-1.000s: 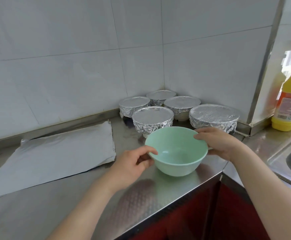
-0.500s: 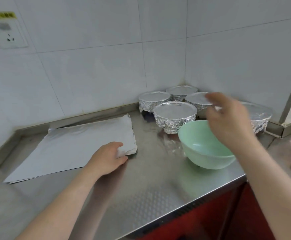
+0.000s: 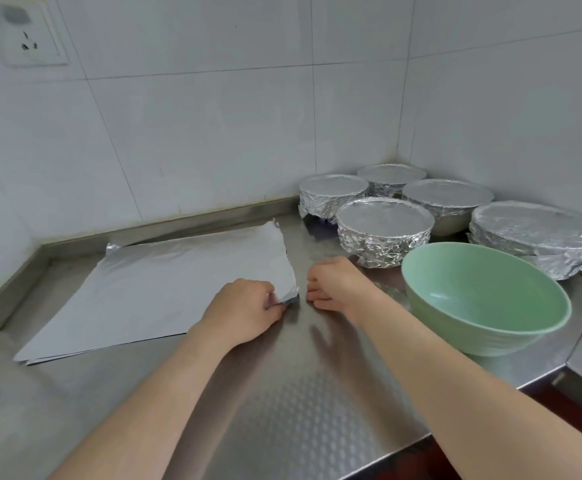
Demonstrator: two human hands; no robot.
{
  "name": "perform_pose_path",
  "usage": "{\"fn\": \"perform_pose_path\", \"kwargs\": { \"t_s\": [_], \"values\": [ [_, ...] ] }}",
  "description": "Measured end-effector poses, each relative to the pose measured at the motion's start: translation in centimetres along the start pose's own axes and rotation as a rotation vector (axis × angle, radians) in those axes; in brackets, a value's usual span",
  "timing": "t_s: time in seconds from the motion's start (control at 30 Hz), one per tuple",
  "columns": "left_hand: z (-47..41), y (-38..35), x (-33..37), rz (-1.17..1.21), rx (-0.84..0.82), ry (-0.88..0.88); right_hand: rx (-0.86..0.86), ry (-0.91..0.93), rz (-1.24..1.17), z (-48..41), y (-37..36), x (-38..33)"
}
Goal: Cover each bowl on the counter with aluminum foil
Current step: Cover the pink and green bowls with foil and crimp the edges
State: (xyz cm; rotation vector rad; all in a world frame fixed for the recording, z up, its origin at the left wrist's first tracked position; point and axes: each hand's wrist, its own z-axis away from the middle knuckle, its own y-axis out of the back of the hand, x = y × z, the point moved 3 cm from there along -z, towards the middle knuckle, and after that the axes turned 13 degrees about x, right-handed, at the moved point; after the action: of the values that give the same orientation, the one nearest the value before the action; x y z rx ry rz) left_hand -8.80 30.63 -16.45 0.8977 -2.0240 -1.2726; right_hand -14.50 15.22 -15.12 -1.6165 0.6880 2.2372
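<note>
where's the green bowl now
In the head view the green bowl sits uncovered at the right of the counter, in front of the foil-covered bowls and right of the right hand.

left hand (image 3: 244,308) fingertips: hidden under the foil sheet (image 3: 165,289) corner
back bowl (image 3: 391,174): beyond the fingers, half hidden
big bowl (image 3: 539,233): far right of fingers, cut off

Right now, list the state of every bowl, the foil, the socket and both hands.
Green bowl: upright, uncovered, empty.
Five corner bowls: each covered with foil.
Foil sheets: stacked flat on the counter, near right corner lifted.
Left hand: pinches that lifted corner.
Right hand: fingers loosely curled, holds nothing, just right of the corner.
Wall socket: nothing plugged in.
</note>
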Motion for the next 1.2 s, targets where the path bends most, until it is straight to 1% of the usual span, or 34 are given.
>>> {"fn": "perform_pose_path", "kwargs": {
  "t_s": [0.17,0.33,0.43,0.53,0.63,0.77,0.87,0.93,1.0,1.07,1.13,1.2],
  "values": [
    [-0.1,-0.1,0.3,-0.013,0.048,-0.024,-0.014,-0.106,-0.079,-1.9,-1.4,-1.7],
    [-0.6,-0.4,0.9,-0.021,0.117,-0.036,-0.017,-0.127,-0.046,-3.1,-2.4,-2.2],
    [-0.5,-0.3,1.5,-0.040,0.149,-0.058,-0.012,-0.114,0.047,-3.6,-3.2,-2.1],
    [-0.5,-0.1,1.6,-0.151,0.191,-0.048,-0.003,-0.094,0.123,-4.0,-3.9,-1.9],
    [-0.6,0.4,1.4,-0.281,0.167,-0.039,-0.006,-0.071,0.126,-4.4,-4.3,-1.9],
    [0.1,1.6,2.8,-0.366,0.152,-0.133,-0.023,-0.062,0.080,-4.2,-3.3,-1.4],
    [2.1,2.4,3.5,-0.276,0.173,-0.247,-0.024,-0.071,0.020,-4.3,-2.4,-0.3],
    [4.2,2.9,3.3,-0.134,0.161,-0.375,0.005,-0.068,-0.036,-4.4,-2.0,0.3],
    [6.4,3.0,2.2,0.050,0.157,-0.444,0.067,-0.053,-0.090,-4.2,-1.6,0.8],
    [8.0,3.5,0.8,0.197,0.129,-0.431,0.155,-0.019,-0.139,-4.1,-0.9,1.0],
    [9.5,4.7,-1.0,0.296,0.137,-0.328,0.247,0.019,-0.139,-3.3,0.0,1.2],
    [11.0,5.5,-3.2,0.337,0.177,-0.208,0.275,0.020,-0.192,-2.2,0.9,1.6]
  ]
}}
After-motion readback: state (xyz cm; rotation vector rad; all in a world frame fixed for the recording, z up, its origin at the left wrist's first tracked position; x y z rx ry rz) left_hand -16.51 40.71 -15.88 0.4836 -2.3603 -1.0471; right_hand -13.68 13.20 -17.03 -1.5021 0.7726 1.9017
